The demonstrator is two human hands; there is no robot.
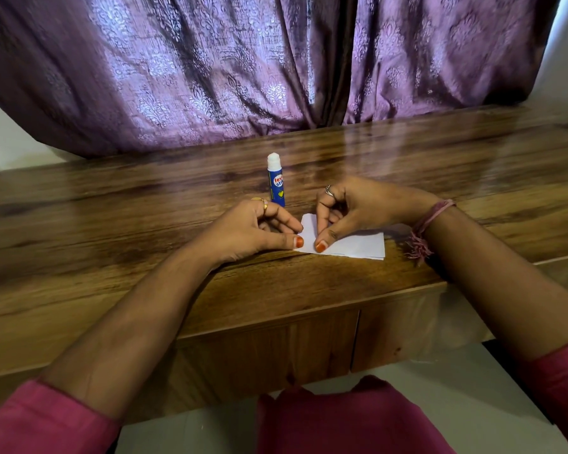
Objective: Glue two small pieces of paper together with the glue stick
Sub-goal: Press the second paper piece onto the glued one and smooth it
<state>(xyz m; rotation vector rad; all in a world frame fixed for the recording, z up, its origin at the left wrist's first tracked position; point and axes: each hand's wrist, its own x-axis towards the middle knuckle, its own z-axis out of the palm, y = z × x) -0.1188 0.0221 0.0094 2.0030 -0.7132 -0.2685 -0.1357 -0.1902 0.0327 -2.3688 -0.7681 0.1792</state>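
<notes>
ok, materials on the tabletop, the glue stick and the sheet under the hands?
Tabletop: wood grain with glossy reflections, probably laminate or varnished wood. Glue stick: smooth blue printed tube, likely plastic, with a white top; it stands upright, uncapped. Paper: thin matte white sheet lying flat, pinched at its left end by the left hand and right hand.

Pink sleeves (40,417) pushed up both forearms, pink garment at lap. Left hand (253,229): gold ring, orange-painted thumbnail. Right hand (358,209): silver ring, orange thumbnail; pink thread band (432,221) with frayed tassel just behind it at the wrist.
</notes>
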